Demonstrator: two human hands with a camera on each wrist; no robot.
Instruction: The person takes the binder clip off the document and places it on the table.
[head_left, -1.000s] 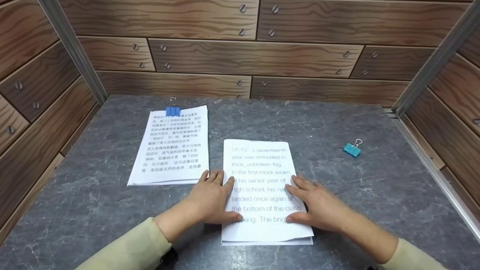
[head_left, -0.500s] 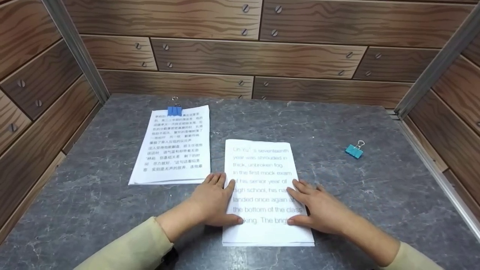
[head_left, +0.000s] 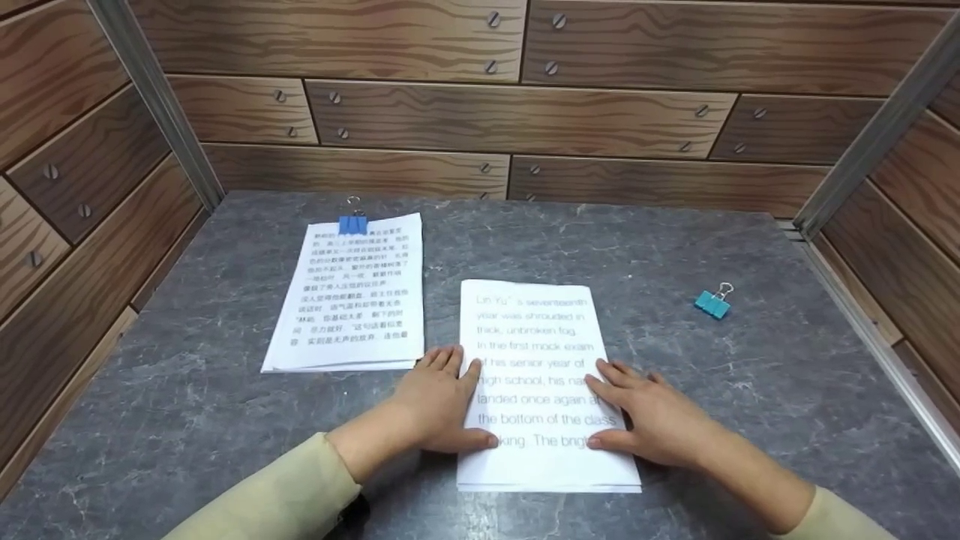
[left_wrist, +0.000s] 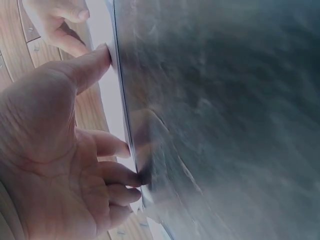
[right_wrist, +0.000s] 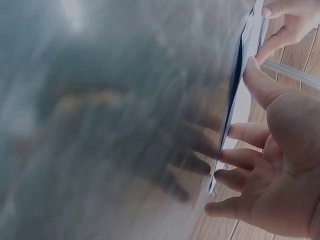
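Note:
A stack of printed sheets (head_left: 536, 405) with English text lies flat on the table in the head view. My left hand (head_left: 442, 405) rests along its left edge, thumb and index fingertip on the top sheet, the other fingers at the side. On the opposite edge my right hand (head_left: 656, 412) touches the stack the same way, its fingers extended. The left wrist view shows the stack's thin edge (left_wrist: 120, 95) against the left fingertips. Small gaps between sheets (right_wrist: 235, 80) show in the right wrist view.
A second stack (head_left: 352, 300), printed in Chinese characters, lies at the left with a blue binder clip (head_left: 353, 225) on its top edge. A loose teal binder clip (head_left: 712, 304) lies at the right. Wood-patterned panels (head_left: 420, 112) enclose the grey table (head_left: 600, 240).
The sheets' lower edges are more even than a second ago. Both hands and the stack have shifted slightly to the right, and the camera view has moved a little too.

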